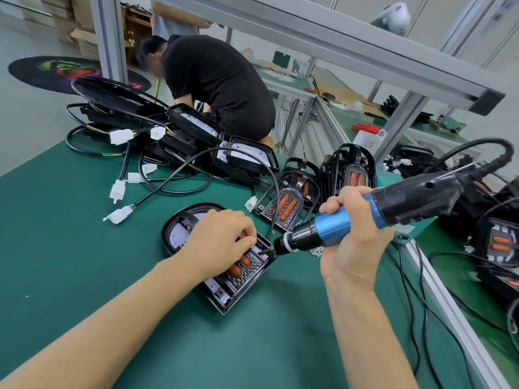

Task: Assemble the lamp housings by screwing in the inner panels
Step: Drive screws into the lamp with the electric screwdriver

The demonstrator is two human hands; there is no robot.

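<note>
Steadying the lamp housing (216,287) near the table's (84,248) right edge, our left hand (222,237) is pinching a screw; our right hand (356,237), gripping the electric screwdriver (365,217), is angling its bit leftward.

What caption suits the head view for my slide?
Right hand drives an electric screwdriver into a lamp housing steadied by the left hand.

One electric screwdriver (373,211). One lamp housing (196,248) under work at centre, two open housings (286,197) at 1 o'clock, a stack of housings (193,127) at 11, uncountable. Seven white plug connectors (120,136) show at 10 o'clock; one person in black (216,82) at 12.
</note>
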